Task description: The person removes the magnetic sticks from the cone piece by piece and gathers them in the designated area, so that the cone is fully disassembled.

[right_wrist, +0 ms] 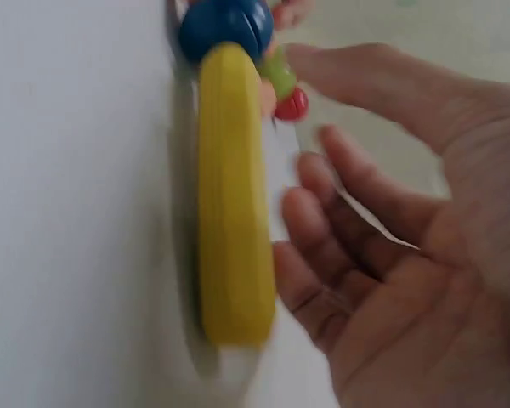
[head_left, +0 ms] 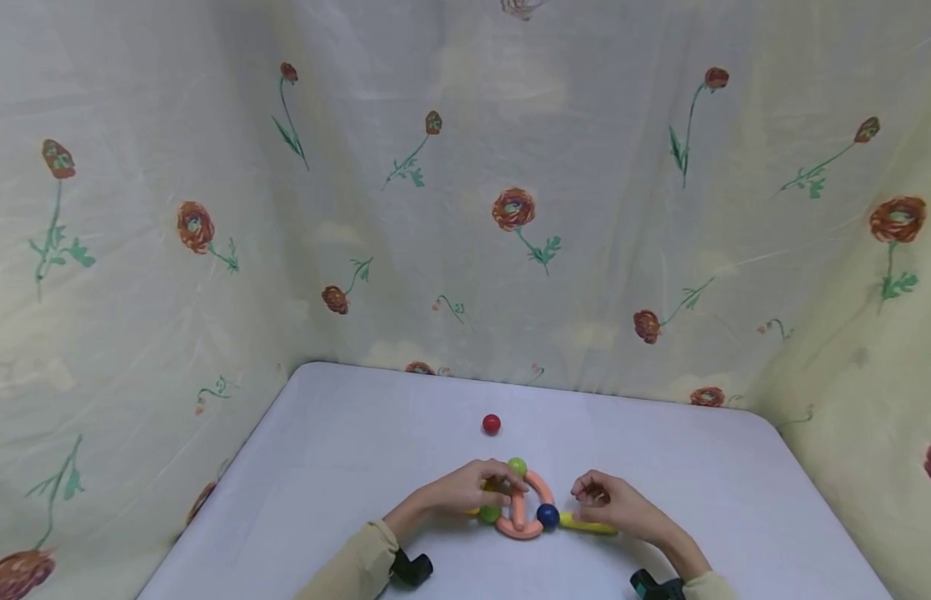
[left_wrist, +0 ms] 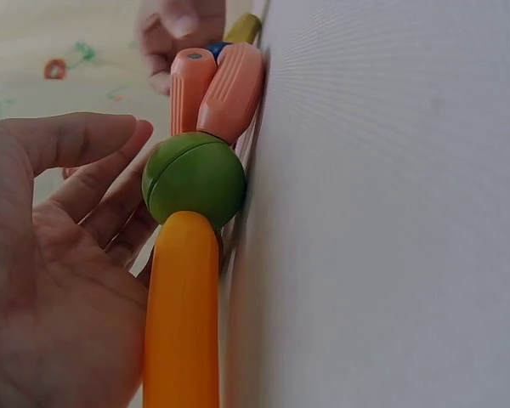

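Observation:
A ring of curved pink pieces [head_left: 541, 487] joins a light green ball [head_left: 517, 466], a green ball [head_left: 489, 513] [left_wrist: 194, 180] and a blue ball [head_left: 548, 516] [right_wrist: 226, 30]. Over its left side is my left hand [head_left: 476, 487] [left_wrist: 68, 229], fingers loosely bent by a pink rod [head_left: 518, 507]; whether they touch it I cannot tell. An orange rod [left_wrist: 183, 314] extends from the green ball beside that palm. From the blue ball a yellow rod [head_left: 588, 524] [right_wrist: 231, 204] points right. My right hand [head_left: 623, 507] [right_wrist: 399, 229], loosely bent, hovers beside it, holding nothing.
A red ball [head_left: 491, 424] [right_wrist: 292, 104] lies on the white table [head_left: 375, 417] beyond the ring. Flower-patterned cloth [head_left: 465, 250] hangs behind the table and on both sides. Dark devices [head_left: 412, 569] are on both wrists.

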The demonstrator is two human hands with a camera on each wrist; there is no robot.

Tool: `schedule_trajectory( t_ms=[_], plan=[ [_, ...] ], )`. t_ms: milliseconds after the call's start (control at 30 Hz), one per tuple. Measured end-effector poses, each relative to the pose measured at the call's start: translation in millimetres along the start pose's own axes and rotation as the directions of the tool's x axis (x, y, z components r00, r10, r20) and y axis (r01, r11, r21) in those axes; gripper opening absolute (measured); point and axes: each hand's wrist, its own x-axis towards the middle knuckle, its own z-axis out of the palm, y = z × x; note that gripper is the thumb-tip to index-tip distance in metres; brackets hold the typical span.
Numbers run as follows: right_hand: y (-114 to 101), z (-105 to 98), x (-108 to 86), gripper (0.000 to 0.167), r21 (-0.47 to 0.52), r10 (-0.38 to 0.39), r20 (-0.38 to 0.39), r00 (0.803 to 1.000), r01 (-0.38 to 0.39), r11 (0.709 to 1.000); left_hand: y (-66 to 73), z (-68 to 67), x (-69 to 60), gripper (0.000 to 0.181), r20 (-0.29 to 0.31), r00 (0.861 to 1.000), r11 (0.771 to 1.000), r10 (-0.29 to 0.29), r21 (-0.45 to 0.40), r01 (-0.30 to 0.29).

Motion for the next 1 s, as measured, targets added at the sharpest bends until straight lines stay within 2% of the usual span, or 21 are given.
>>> schedule_trajectory(
  t_ms=[100,167,333,467,600,733,867,1000],
  plan=[
    [-8,15,8.3,0.044,0.009,0.001,-0.064,0.998,0.0,1.0,-1.4,-1.5,-1.6,0.031,-0.007,1.0,1.0,0.012,-0.021,-0.012],
    [-11,24,14.3,0.048,0.016,0.001,-0.076,0.997,0.0,1.0,-0.9,-3.1,-2.7,0.031,-0.017,1.0,0.999,0.01,-0.046,-0.011],
    [-12,39,23.6,0.055,0.049,-0.012,-0.058,0.998,0.015,0.999,3.8,-7.5,-7.0,0.033,-0.03,1.0,0.996,0.0,-0.087,-0.003],
    [-10,43,25.6,0.057,0.04,0.001,-0.043,0.999,0.001,0.999,4.4,-12.8,-13.4,0.033,-0.045,0.999,0.996,-0.009,-0.085,0.005],
    [-10,44,26.9,0.058,0.027,0.024,-0.044,0.999,-0.022,0.999,0.1,-20.4,-24.2,0.032,-0.09,0.995,0.999,-0.044,-0.031,0.041],
    [-10,45,29.2,0.059,0.031,0.044,-0.046,0.998,-0.042,0.999,-3.8,-26.6,-37.1,0.03,-0.119,0.984,0.99,-0.135,0.036,0.14],
    [-9,46,30.9,0.061,0.029,0.049,-0.045,0.998,-0.048,0.998,-3.0,-28.7,-46.6,0.023,-0.097,0.971,0.964,-0.217,0.135,0.229],
    [-9,47,31.5,0.061,0.026,0.036,-0.042,0.998,-0.035,0.999,0.4,-28.3,-51.1,0.021,-0.064,0.972,0.95,-0.227,0.207,0.235]
  ],
)
